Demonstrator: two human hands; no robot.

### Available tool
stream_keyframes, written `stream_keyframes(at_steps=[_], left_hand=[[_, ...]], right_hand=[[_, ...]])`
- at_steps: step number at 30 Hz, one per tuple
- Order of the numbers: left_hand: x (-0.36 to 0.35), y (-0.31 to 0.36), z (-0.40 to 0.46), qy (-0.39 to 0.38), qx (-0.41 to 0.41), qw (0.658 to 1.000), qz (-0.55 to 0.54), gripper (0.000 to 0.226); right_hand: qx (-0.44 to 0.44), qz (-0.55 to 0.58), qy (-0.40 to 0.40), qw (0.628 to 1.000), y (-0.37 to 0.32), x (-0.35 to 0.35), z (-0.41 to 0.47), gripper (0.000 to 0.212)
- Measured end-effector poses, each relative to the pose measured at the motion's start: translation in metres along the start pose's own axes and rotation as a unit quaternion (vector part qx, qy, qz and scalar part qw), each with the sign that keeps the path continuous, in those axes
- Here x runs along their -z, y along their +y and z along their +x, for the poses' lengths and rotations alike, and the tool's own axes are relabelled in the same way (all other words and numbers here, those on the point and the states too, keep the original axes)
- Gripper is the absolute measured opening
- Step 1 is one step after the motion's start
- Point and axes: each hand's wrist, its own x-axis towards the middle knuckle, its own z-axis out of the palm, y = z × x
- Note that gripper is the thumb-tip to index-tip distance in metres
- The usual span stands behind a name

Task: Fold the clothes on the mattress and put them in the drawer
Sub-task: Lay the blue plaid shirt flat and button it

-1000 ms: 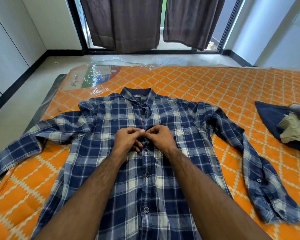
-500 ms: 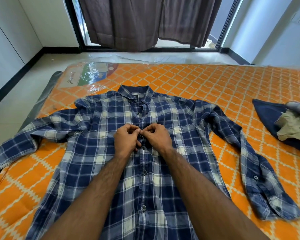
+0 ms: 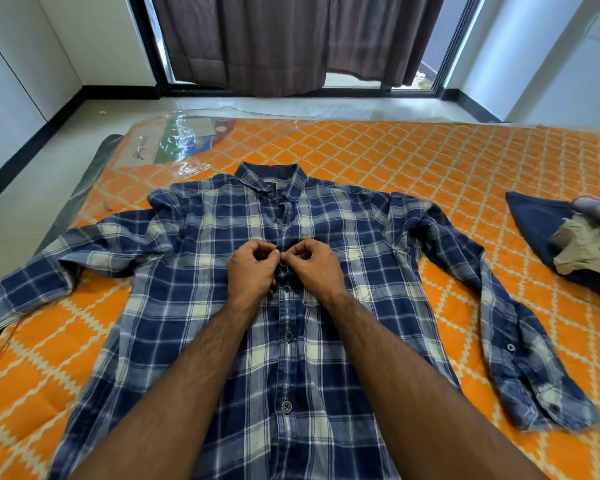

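A blue and white plaid shirt (image 3: 194, 306) lies face up on the orange patterned mattress (image 3: 413, 157), collar away from me, both sleeves spread out. My left hand (image 3: 252, 271) and my right hand (image 3: 314, 268) meet at the shirt's front placket, at chest height. Both pinch the placket fabric at a button there, fingers curled. Several buttons below my hands are fastened. No drawer is in view.
A pile of clothes (image 3: 579, 244), dark blue, beige and grey, lies at the mattress's right edge. Clear plastic wrap (image 3: 184, 140) covers the far left corner. Beyond the mattress are bare floor (image 3: 32, 161), brown curtains (image 3: 281, 43) and a glass door.
My hands have stayed on the placket, shifting slightly up the shirt. The camera has tilted a little, and the shirt has not moved.
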Motion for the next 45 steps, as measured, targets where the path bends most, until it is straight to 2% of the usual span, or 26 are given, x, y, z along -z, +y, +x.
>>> stream_keyframes(at_steps=[15, 17, 19, 20, 21, 23, 25, 27, 29, 31, 34, 38, 42, 45], left_hand=[[-0.001, 0.003, 0.002, -0.002, 0.016, 1.000, 0.005, 0.003], [0.003, 0.008, 0.002, -0.021, 0.040, 0.999, -0.023, 0.007], [0.009, 0.017, 0.007, -0.054, 0.083, 0.993, -0.065, 0.011], [0.014, 0.022, 0.012, -0.069, 0.099, 0.990, -0.067, 0.012], [0.018, 0.027, 0.017, -0.078, 0.104, 0.990, -0.050, 0.013], [0.023, 0.035, 0.038, -0.070, 0.052, 0.996, 0.033, 0.010], [0.021, 0.044, 0.061, -0.050, -0.019, 0.992, 0.110, 0.013], [0.013, 0.048, 0.078, -0.075, -0.053, 0.985, 0.143, 0.018], [0.003, 0.040, 0.088, -0.093, -0.065, 0.976, 0.186, 0.020], [-0.004, 0.022, 0.093, -0.062, -0.063, 0.977, 0.196, 0.019], [-0.009, 0.008, 0.094, -0.027, -0.065, 0.981, 0.182, 0.019], [-0.010, 0.009, 0.095, -0.030, -0.072, 0.983, 0.168, 0.009], [-0.007, 0.010, 0.095, -0.030, -0.003, 0.996, 0.078, 0.004], [-0.002, 0.012, 0.095, -0.029, 0.045, 0.999, 0.007, 0.005]], right_hand=[[-0.013, 0.017, 0.028, 0.999, -0.004, -0.005, -0.003, 0.013], [-0.032, 0.132, 0.054, 0.989, -0.004, 0.000, 0.000, 0.011], [-0.077, 0.268, 0.083, 0.957, -0.007, 0.013, 0.008, 0.012], [-0.090, 0.292, 0.090, 0.948, -0.008, 0.019, 0.013, 0.012], [-0.089, 0.280, 0.089, 0.952, -0.010, 0.025, 0.017, 0.011], [-0.041, 0.209, 0.070, 0.974, -0.022, 0.032, 0.030, 0.010], [0.038, 0.104, 0.040, 0.993, -0.044, 0.035, 0.044, 0.010], [0.093, -0.031, 0.011, 0.995, -0.065, 0.031, 0.059, 0.012], [0.079, -0.140, -0.023, 0.987, -0.068, 0.019, 0.069, 0.020], [0.035, -0.183, -0.036, 0.982, -0.052, 0.005, 0.071, 0.029], [0.028, -0.155, 0.008, 0.987, -0.029, -0.003, 0.069, 0.031], [0.021, -0.090, 0.035, 0.995, -0.019, -0.004, 0.071, 0.019], [0.002, 0.024, 0.044, 0.999, -0.012, 0.000, 0.071, 0.005], [-0.011, 0.140, 0.046, 0.989, -0.003, 0.005, 0.072, 0.006]])
